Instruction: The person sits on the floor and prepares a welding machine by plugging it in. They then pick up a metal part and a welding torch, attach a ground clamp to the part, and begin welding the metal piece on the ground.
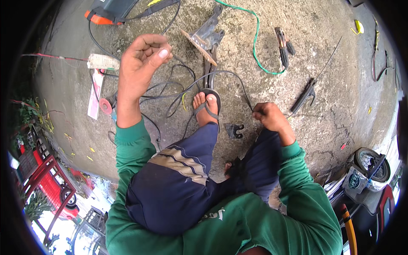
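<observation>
My left hand (pixel 142 63) is raised at upper left with its fingers curled toward the thumb; what they hold, if anything, is hidden. My right hand (pixel 270 117) is closed beside a black cable (pixel 242 87); I cannot tell whether it grips it. My sandalled left foot (pixel 201 106) rests on a long dark metal bar (pixel 209 74), which carries a bracket with a rusty plate (pixel 197 46) on edge. A small black bracket (pixel 233 131) lies near my feet. An electrode holder with a rod (pixel 304 95) lies at right, and a clamp (pixel 282 46) on a green cable above it.
A dark machine with orange trim (pixel 100 17) stands at top left. A grinder with a pink disc (pixel 106 106), a white package (pixel 102 61) and tangled cables lie at left. A parked motorbike (pixel 369 170) is at right and a red vehicle (pixel 55 191) at lower left.
</observation>
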A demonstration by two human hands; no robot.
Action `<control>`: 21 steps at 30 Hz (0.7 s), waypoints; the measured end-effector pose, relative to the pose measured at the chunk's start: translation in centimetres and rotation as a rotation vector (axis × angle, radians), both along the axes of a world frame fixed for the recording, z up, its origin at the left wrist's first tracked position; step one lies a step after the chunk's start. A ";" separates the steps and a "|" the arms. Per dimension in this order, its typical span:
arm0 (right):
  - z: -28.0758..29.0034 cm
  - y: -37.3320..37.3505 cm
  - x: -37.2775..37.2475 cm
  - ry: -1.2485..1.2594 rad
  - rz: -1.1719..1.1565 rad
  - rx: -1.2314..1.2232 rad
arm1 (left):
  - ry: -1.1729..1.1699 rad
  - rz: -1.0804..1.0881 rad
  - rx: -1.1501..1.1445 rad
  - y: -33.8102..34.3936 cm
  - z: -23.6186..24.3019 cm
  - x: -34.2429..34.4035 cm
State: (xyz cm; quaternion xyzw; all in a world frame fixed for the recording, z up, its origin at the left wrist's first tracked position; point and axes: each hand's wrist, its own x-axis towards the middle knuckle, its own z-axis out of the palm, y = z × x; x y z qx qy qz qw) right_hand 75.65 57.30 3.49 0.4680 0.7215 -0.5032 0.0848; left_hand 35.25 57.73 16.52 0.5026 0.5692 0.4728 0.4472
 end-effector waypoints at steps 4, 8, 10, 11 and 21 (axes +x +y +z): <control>-3.5 -8.9 -4.0 -0.353 0.310 0.254 | -0.245 -0.351 -0.071 -5.0 2.0 1.6; -6.9 -12.0 -5.1 -0.407 0.522 0.461 | -0.308 -0.356 -0.235 -8.8 -1.7 3.1; -7.7 -11.9 -4.5 -0.389 0.540 0.440 | -0.305 -0.361 -0.304 -9.5 -3.7 4.3; -8.2 -11.8 -4.3 -0.360 0.536 0.403 | -0.312 -0.356 -0.337 -9.8 -4.9 4.6; 4.2 1.6 -3.7 0.537 -0.582 -0.254 | -0.294 -0.328 -0.406 -7.2 -5.5 3.2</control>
